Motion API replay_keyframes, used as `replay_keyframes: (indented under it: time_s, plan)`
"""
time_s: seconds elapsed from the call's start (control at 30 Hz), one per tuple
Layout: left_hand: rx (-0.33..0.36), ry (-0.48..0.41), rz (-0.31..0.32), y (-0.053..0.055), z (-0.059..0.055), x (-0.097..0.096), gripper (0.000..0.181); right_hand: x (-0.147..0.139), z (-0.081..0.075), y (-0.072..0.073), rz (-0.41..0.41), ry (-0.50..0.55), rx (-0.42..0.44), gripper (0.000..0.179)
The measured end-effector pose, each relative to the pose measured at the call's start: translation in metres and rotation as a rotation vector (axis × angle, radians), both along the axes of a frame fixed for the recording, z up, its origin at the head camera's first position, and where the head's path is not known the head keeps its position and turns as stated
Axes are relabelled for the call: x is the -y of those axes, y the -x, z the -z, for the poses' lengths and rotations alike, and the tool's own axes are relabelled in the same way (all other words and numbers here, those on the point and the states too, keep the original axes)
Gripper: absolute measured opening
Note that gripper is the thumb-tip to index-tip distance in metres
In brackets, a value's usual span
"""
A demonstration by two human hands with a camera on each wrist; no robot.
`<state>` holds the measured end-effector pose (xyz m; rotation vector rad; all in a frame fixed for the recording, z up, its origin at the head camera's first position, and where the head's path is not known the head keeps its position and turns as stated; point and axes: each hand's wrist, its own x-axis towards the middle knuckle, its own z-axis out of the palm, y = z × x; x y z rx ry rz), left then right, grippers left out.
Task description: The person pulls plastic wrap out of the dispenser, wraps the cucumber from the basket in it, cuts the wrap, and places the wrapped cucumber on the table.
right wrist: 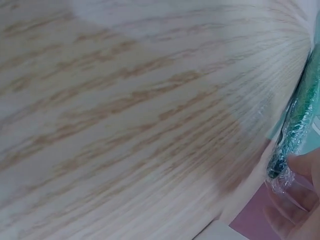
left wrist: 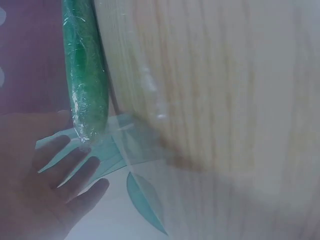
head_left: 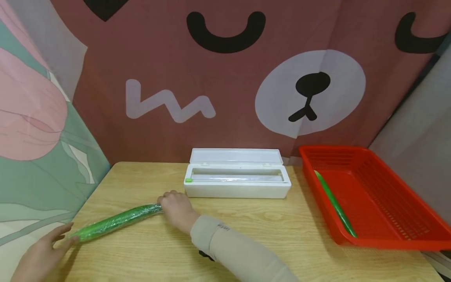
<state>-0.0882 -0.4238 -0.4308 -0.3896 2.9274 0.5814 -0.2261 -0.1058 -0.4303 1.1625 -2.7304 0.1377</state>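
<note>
A long green cucumber (head_left: 119,220) wrapped in clear plastic film lies slantwise at the left of the wooden table (head_left: 141,258). At its far right end my right hand (head_left: 177,209) curls its fingers over the tip. The right wrist view shows that thumb and fingers (right wrist: 300,162) pinching the crinkled film and dark cucumber end. My left hand (head_left: 42,252) is at the opposite end, thumb tip right at the cucumber. In the left wrist view its fingers (left wrist: 82,200) are spread and fairly straight beside the wrapped tip.
Behind the hands stands a white cling film box (head_left: 236,190), its lid (head_left: 236,156) raised and a film roll inside. To the right is a red plastic basket (head_left: 318,207), with another cucumber (head_left: 336,203) along its left inner wall. A printed curtain (head_left: 158,137) hangs behind the table.
</note>
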Motion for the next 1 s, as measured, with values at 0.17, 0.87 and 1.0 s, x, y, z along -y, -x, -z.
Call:
replay_keyframes:
  time_s: [0.17, 0.87, 1.0]
  plan:
    - [-0.102, 0.037, 0.014, -0.002, -0.005, -0.008, 0.062, -0.011, -0.003, 0.0, -0.028, 0.046, 0.004, 0.031]
    - [-0.47, -0.12, 0.113, 0.023, -0.012, -0.108, 0.035, -0.072, -0.04, -0.008, 0.002, 0.376, 0.078, 0.018]
    - [-0.503, -0.144, 0.13, 0.033, -0.013, -0.128, 0.033, -0.09, -0.047, -0.009, 0.022, 0.403, 0.083, 0.017]
